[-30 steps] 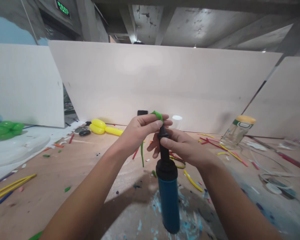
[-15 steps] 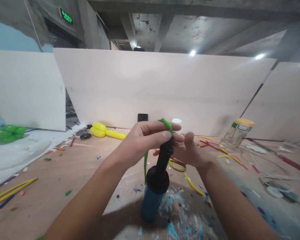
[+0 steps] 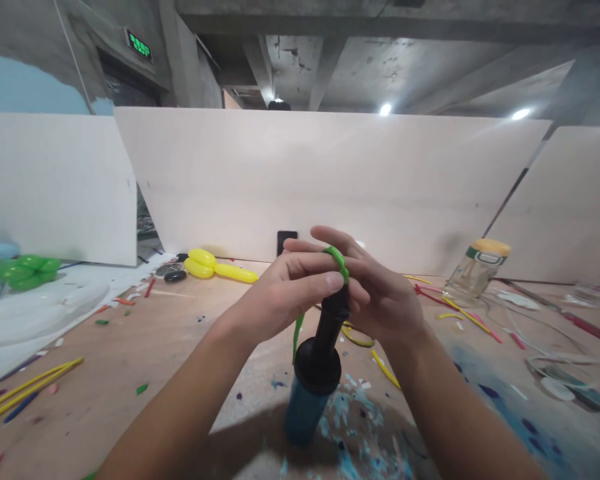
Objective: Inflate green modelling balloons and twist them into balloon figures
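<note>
A blue hand pump [image 3: 307, 407] with a black top stands a little tilted on the table in front of me. The thumb and fingers of my left hand [image 3: 290, 287] pinch a green balloon [image 3: 337, 259] at the pump's tip. Its limp tail hangs down to the left of the pump's black neck. My right hand [image 3: 387, 290] is bent around the far right side of the tip, its fingers overlapping those of my left hand and touching the balloon. The balloon's end at the nozzle is partly covered by fingers.
A yellow balloon shape [image 3: 203, 263] and a black phone [image 3: 287, 241] lie near the white board [image 3: 300, 180]. Green balloons [image 3: 27, 270] are at the far left. At the right stands a bottle with a yellow lid [image 3: 477, 270]. Balloon scraps and cables are scattered around.
My right hand has moved in and up to the left, closing over the pump's tip and meeting my left hand. The view has shifted slightly. My left hand still holds the green balloon.
</note>
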{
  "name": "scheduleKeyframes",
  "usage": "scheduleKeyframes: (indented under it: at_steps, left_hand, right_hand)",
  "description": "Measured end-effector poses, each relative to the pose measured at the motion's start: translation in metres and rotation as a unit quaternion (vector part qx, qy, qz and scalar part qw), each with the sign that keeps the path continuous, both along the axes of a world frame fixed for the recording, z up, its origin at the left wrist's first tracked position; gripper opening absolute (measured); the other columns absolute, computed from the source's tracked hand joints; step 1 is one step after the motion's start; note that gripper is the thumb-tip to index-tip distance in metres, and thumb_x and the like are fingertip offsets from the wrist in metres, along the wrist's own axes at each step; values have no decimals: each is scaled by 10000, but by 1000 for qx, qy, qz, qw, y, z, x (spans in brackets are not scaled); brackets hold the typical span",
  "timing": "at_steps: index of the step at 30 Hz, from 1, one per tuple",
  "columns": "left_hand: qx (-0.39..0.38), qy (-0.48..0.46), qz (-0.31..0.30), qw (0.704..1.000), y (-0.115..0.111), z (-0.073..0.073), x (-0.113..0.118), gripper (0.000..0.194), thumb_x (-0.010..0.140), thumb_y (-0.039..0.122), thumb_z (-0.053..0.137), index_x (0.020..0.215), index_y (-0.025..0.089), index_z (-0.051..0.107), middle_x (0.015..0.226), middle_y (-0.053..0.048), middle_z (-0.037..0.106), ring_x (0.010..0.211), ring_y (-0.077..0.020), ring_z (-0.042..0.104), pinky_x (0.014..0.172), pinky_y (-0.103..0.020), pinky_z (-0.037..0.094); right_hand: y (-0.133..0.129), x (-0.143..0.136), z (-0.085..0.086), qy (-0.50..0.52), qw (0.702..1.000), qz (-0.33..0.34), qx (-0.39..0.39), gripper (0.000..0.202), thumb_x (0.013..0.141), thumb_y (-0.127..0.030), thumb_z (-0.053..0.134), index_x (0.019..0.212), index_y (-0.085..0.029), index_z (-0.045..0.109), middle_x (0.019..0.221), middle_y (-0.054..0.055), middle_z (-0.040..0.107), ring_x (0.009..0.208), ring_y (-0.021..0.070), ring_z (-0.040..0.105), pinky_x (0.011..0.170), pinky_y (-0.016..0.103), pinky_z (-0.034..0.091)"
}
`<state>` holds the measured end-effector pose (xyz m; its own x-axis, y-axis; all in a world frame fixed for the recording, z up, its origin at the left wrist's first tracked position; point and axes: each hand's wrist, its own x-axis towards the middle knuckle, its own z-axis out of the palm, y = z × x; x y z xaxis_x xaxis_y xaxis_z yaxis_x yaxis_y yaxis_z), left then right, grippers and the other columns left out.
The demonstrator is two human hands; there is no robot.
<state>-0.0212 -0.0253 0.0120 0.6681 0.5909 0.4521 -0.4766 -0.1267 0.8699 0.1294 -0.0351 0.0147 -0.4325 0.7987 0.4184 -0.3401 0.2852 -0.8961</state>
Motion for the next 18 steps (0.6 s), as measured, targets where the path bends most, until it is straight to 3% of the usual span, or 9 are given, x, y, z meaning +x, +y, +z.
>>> scheduleKeyframes:
  at_steps: [3, 6, 10, 14, 18]
  left_hand:
    - [-14, -2, -32, 999, -1, 1, -1, 222, 825, 259, 613, 1008, 168, 697, 778, -59, 679, 755, -158, 628, 756, -292, 495]
    - [-24, 1, -44, 999, -1, 3, -2, 193, 794, 281, 646, 918, 148, 710, 753, -62, 671, 733, -170, 634, 758, -310, 496]
    - [-21, 12, -45, 999, 0, 3, -4, 171, 802, 290, 639, 853, 143, 710, 769, -70, 682, 753, -185, 651, 780, -326, 497]
    - [-14, 23, -63, 998, 0, 0, -6, 193, 812, 317, 635, 857, 148, 716, 819, -85, 702, 792, -205, 668, 789, -336, 501]
    - [-12, 15, -58, 998, 3, -1, -7, 191, 840, 277, 607, 936, 157, 720, 830, -74, 709, 798, -182, 671, 801, -315, 502]
  right_hand:
    - [4, 4, 3, -36, 999, 2, 20, 301, 844, -372, 522, 1115, -259, 587, 777, 16, 651, 491, 118, 535, 565, 306, 500]
    - [13, 10, 4, -87, 996, 3, 18, 238, 842, -366, 561, 1029, -223, 600, 573, -25, 578, 426, 113, 510, 470, 265, 459]
    - [18, 19, 5, -122, 992, -1, 29, 171, 854, -368, 601, 887, -203, 575, 566, -32, 591, 469, 98, 541, 454, 212, 410]
    - [13, 28, 7, -171, 983, 46, 51, 169, 890, -358, 570, 877, -191, 549, 524, -45, 565, 455, 89, 522, 467, 209, 400]
    - [9, 30, 12, -128, 988, 63, 55, 151, 888, -319, 577, 820, -192, 529, 648, -19, 586, 554, 102, 556, 545, 245, 446]
